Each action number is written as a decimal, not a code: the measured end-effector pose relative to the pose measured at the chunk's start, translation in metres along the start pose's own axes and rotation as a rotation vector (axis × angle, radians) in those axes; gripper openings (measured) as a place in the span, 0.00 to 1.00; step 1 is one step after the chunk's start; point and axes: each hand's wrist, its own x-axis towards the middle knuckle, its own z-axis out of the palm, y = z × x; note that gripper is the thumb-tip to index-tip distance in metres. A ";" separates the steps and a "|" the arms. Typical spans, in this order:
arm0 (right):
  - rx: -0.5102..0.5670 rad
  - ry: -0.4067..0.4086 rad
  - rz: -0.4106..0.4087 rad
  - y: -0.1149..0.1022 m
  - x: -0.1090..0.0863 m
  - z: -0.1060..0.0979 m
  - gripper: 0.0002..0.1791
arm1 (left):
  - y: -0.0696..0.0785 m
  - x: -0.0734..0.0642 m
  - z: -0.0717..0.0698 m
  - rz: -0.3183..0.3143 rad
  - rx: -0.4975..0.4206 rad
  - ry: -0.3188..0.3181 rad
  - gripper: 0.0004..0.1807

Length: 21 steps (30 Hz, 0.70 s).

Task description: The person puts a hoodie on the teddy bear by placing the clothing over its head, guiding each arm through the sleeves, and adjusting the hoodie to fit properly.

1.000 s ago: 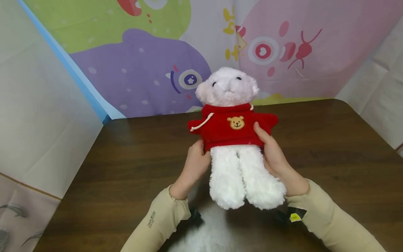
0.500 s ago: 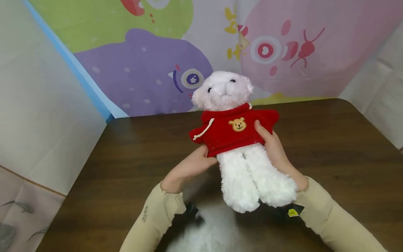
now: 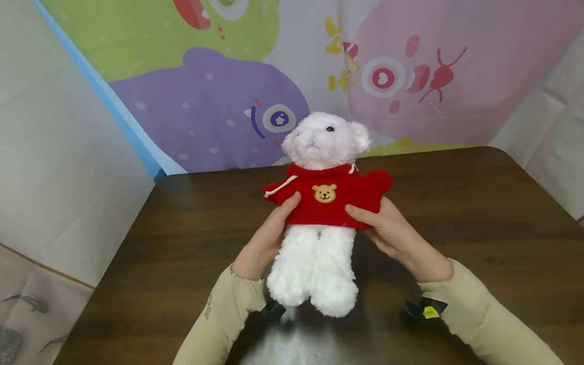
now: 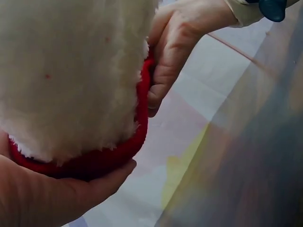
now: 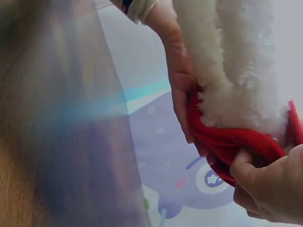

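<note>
A white plush bear (image 3: pixel 315 263) in a red hoodie (image 3: pixel 305 210) is held upright above the table, its head leaning slightly left. On the hoodie's chest is a tan bear-face patch (image 3: pixel 324 193), and white drawstrings hang at the neck. My left hand (image 3: pixel 263 241) grips the bear's left-hand side in view, thumb on the front of the hoodie. From the other side my right hand (image 3: pixel 403 241) holds the hem, its thumb pressed on the red cloth. In the right wrist view the right hand's fingers (image 5: pixel 244 168) curl at the hem. Most of the left fingers are hidden behind the bear in the head view.
A brown wooden table (image 3: pixel 191 243) lies below. Behind it hangs a cloth backdrop (image 3: pixel 219 116) printed with cartoon creatures, and pale panels (image 3: pixel 68 132) stand at the sides. White fluffy material (image 3: pixel 292 344) shows at the bottom, near the table's front.
The bear has straightened from a tilt and shifted left and slightly down, its face turned leftward. My left thumb has come onto the hoodie's front; my right thumb sits lower, near the hem.
</note>
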 end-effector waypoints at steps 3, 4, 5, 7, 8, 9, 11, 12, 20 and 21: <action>0.007 0.021 0.041 0.001 0.000 -0.003 0.21 | -0.005 0.004 0.001 0.049 0.008 -0.008 0.24; 0.010 0.033 0.050 0.002 0.001 -0.003 0.21 | -0.007 0.006 0.001 0.072 0.007 -0.016 0.23; 0.015 0.043 0.061 0.003 0.001 -0.003 0.21 | -0.008 0.008 0.001 0.091 0.011 -0.015 0.22; 0.036 0.053 0.082 0.006 0.002 -0.003 0.21 | -0.012 0.010 0.003 0.124 0.013 -0.015 0.21; 0.051 0.053 0.093 0.007 0.002 -0.003 0.21 | -0.013 0.011 0.003 0.138 0.018 -0.011 0.21; 0.065 0.050 0.102 0.008 0.003 -0.003 0.20 | -0.015 0.011 0.004 0.151 0.024 -0.008 0.21; 0.081 0.041 0.114 0.011 0.004 -0.002 0.20 | -0.018 0.012 0.005 0.166 0.036 0.001 0.20; 0.085 0.040 0.118 0.012 0.004 -0.002 0.20 | -0.019 0.013 0.005 0.171 0.034 0.013 0.20; 0.109 0.089 0.083 0.020 0.007 -0.001 0.19 | -0.021 0.012 0.008 0.146 0.012 0.069 0.22; 0.113 0.096 0.071 0.020 0.007 -0.001 0.19 | -0.020 0.012 0.008 0.149 0.011 0.068 0.21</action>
